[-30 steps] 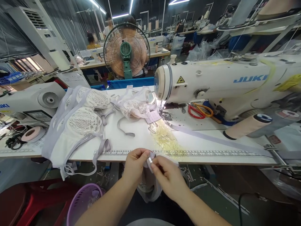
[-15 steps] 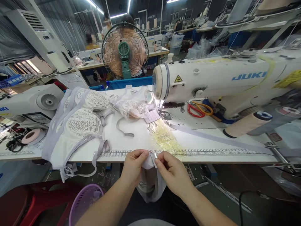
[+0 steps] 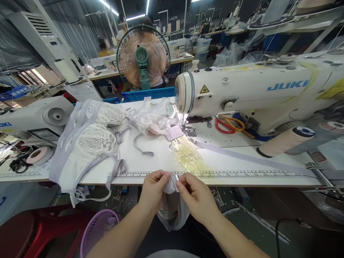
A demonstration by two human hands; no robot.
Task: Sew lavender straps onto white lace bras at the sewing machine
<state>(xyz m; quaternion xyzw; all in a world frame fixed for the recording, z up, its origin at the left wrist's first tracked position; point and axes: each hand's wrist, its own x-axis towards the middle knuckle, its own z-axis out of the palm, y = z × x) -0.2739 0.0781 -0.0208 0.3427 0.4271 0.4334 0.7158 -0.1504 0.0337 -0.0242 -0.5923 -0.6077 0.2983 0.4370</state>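
Observation:
My left hand point(image 3: 153, 189) and my right hand point(image 3: 195, 196) meet just below the table's front edge, both pinched on the top of a pale grey garment point(image 3: 172, 212) that hangs down between my forearms. A small shiny fitting point(image 3: 176, 178) shows between my fingertips. On the white sewing table point(image 3: 161, 157) a pile of white lace bras point(image 3: 91, 143) lies at the left, and one more bra point(image 3: 154, 123) lies beside the needle of the white JUKI sewing machine point(image 3: 242, 96). A grey strap point(image 3: 242, 157) runs from the needle to the right.
Red-handled scissors point(image 3: 228, 124) lie under the machine arm, a cream thread cone point(image 3: 285, 141) at the right. A standing fan point(image 3: 143, 57) is behind the table. A second machine point(image 3: 34, 118) and tape roll point(image 3: 39, 154) are at left. A purple basket point(image 3: 98, 229) is on the floor. Other people sit far back.
My two hands have risen slightly toward the table edge with the garment and closed in on each other. Nothing on the table has moved.

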